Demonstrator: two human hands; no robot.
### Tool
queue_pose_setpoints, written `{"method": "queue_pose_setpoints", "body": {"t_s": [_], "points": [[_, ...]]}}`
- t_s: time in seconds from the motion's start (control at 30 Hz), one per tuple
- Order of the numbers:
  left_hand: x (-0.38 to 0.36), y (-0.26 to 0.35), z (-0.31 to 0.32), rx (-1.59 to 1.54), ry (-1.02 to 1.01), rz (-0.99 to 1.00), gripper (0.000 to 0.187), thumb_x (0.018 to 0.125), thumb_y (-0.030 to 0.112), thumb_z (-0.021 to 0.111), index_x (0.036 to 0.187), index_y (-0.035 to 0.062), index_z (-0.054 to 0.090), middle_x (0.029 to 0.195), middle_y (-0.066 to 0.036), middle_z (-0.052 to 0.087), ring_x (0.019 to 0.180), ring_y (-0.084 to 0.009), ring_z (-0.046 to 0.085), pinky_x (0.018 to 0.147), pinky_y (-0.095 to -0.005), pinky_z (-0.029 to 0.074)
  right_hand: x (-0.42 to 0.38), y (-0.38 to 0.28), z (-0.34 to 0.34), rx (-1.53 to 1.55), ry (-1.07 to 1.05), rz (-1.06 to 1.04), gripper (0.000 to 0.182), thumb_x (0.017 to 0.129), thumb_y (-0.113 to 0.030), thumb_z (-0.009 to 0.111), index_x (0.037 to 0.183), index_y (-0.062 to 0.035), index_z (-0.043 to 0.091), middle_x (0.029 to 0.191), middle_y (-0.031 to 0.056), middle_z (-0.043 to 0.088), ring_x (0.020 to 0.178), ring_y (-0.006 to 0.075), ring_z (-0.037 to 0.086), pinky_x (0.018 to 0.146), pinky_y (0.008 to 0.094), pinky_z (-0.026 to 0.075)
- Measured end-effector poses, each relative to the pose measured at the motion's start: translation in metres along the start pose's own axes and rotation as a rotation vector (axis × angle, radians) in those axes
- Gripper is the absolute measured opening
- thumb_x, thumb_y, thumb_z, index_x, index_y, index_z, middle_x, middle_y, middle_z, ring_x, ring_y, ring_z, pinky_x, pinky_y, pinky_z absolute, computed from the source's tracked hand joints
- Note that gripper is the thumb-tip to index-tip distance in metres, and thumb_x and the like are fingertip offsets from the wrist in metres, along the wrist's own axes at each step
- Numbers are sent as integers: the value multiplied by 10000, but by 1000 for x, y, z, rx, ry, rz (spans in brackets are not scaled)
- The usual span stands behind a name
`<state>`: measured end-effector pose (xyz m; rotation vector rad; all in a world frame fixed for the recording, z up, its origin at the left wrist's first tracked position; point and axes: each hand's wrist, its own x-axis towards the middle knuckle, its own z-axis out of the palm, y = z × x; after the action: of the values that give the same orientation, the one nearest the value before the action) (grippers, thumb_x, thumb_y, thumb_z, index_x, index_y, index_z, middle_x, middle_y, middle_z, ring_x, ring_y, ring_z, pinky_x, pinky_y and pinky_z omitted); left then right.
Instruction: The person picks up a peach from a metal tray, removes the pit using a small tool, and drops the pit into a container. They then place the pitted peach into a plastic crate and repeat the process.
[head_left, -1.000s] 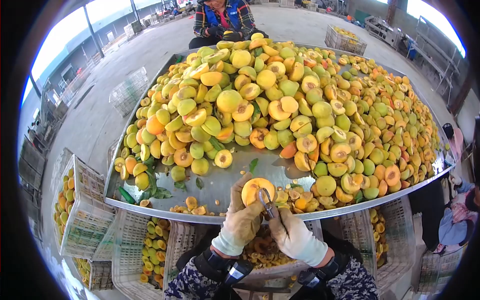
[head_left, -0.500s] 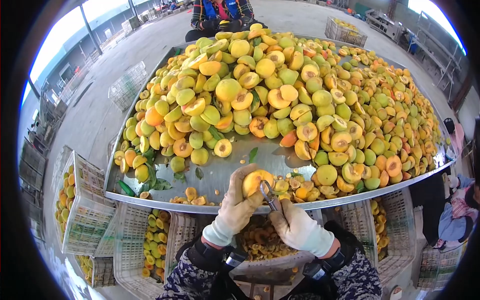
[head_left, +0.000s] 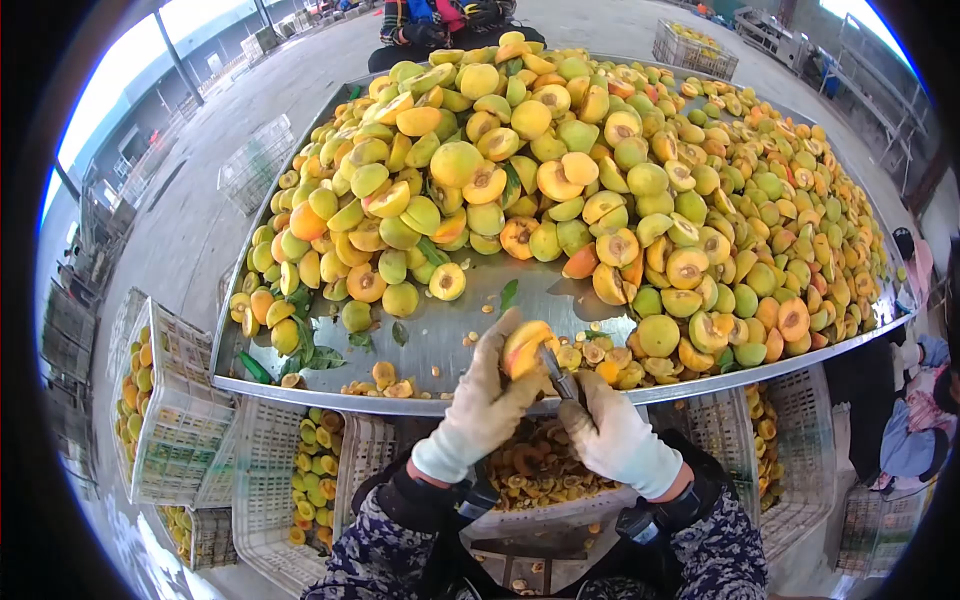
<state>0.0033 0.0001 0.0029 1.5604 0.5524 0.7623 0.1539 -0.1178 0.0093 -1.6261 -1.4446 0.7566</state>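
My left hand (head_left: 478, 415), in a pale work glove, is closed around a yellow-orange peach half (head_left: 525, 350) above the table's front edge. My gloved right hand (head_left: 620, 445) grips a metal pitting tool (head_left: 563, 380). Its tip meets the cut side of the peach, and most of the loop is hidden there. Just beyond both hands, pits and small fruit pieces (head_left: 590, 352) lie on the metal table (head_left: 430, 330). A large heap of halved peaches (head_left: 455, 165) covers much of that table.
Beneath my hands stands a container of pits and scraps (head_left: 545, 470). White plastic crates (head_left: 265, 500) holding peach halves flank it on the left and right. Across the table sits a person (head_left: 440, 30); another person (head_left: 915, 430) is at the right edge. Loose leaves (head_left: 322, 358) lie front left.
The peach half has turned in my left hand, and the tool's loop has gone from visible at its edge to mostly hidden against it. My right hand has shifted slightly right and down.
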Motion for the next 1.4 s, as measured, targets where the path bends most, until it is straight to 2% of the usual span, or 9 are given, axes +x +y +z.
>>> {"method": "queue_pose_setpoints", "body": {"t_s": [0.33, 0.6, 0.7, 0.8, 0.93, 1.0, 1.07, 1.3, 1.4], "points": [[3, 12, -2, 43, -156, -295, 508, 966, 129, 533, 1388, -70, 331, 1236, -165, 508, 1133, -219, 512, 1000, -317, 403, -2, -9, 4, -257, -117, 12, 244, 883, -139, 577, 986, 56, 473, 713, 256, 575, 690, 425, 603, 610, 464, 489], [5, -2, -2, 329, -89, 112, 543, 902, 83, 474, 1420, 11, 327, 1190, -149, 573, 784, -154, 584, 689, -280, 515, 3, -2, -10, 303, -353, 235, 346, 944, -217, 545, 1157, 47, 478, 935, 277, 590, 895, 454, 577, 757, 464, 468], [3, 27, -1, -11, -185, -386, 500, 965, 159, 486, 1403, -31, 336, 1272, -131, 522, 1161, -193, 509, 1011, -317, 402, 0, 9, 1, 162, -219, -32, 325, 957, -235, 534, 1116, 44, 493, 862, 256, 598, 817, 421, 596, 731, 443, 479], [6, 15, -6, 36, -266, -312, 512, 980, 211, 486, 1410, -18, 331, 1256, -124, 527, 1124, -179, 525, 971, -307, 430, -4, -2, -2, -118, -200, 67, 312, 963, -255, 531, 1073, 36, 502, 791, 233, 600, 747, 398, 598, 700, 423, 483], [-2, 10, -1, -232, -240, -313, 509, 988, 234, 491, 1402, -18, 338, 1242, -115, 529, 1100, -160, 525, 949, -291, 438, 1, -17, -25, 525, -455, 464, 298, 960, -256, 525, 1037, 30, 499, 755, 227, 593, 718, 396, 593, 669, 413, 480], [-4, 12, 4, -18, -146, -121, 482, 949, 169, 494, 1384, 13, 357, 1054, -93, 591, 656, -97, 545, 593, -238, 475, 0, -12, -22, 643, -506, 582, 292, 961, -252, 521, 1031, 31, 498, 762, 208, 595, 712, 359, 598, 663, 402, 479], [-1, 15, 2, 19, -174, -163, 511, 964, 218, 501, 1397, -5, 344, 1144, -103, 560, 888, -130, 527, 781, -259, 444, -4, 7, -7, 39, -232, -39, 295, 972, -252, 505, 1037, 35, 496, 794, 198, 594, 733, 331, 595, 678, 402, 476], [-5, 16, 7, 83, -158, -130, 503, 981, 212, 503, 1397, -21, 344, 1224, -115, 536, 1128, -150, 507, 969, -286, 416, -5, -8, -14, 399, -392, 354, 306, 961, -238, 521, 1067, 48, 494, 884, 292, 587, 860, 480, 564, 742, 467, 466], [-3, 0, 4, 122, -178, -186, 505, 973, 201, 516, 1396, -21, 352, 1221, -112, 546, 1125, -153, 515, 967, -296, 422, -9, 6, -5, 69, -194, -35, 313, 966, -242, 511, 1083, 48, 491, 868, 278, 590, 848, 444, 583, 741, 452, 471]]}}
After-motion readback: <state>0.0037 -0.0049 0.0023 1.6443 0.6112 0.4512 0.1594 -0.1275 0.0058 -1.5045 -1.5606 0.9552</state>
